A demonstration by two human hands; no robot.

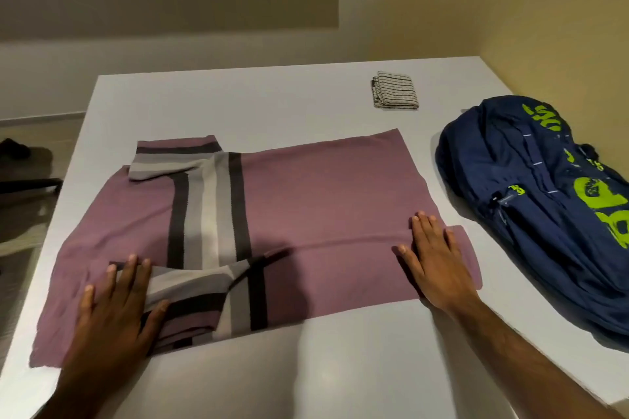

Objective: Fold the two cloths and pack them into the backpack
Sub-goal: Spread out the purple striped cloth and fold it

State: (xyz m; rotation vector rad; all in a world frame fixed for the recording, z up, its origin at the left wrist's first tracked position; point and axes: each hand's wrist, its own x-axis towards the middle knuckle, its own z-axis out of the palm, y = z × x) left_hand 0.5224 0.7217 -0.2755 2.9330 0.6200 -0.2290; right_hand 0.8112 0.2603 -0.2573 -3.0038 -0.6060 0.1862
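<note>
A mauve cloth [306,201] with grey, white and dark stripes lies spread across the middle of the white table [272,102], its near and far left parts folded over. My left hand [115,303] presses flat on the near left part, fingers on a striped flap. My right hand [432,255] lies flat, fingers apart, on the cloth's right end. A small striped white cloth [394,90] sits folded at the far side of the table. The navy backpack [544,211] with green lettering lies on its side at the right, apart from both hands.
The table's left edge drops to a floor with dark objects [15,148]. A beige wall [561,27] stands close behind the backpack, at the table's right side.
</note>
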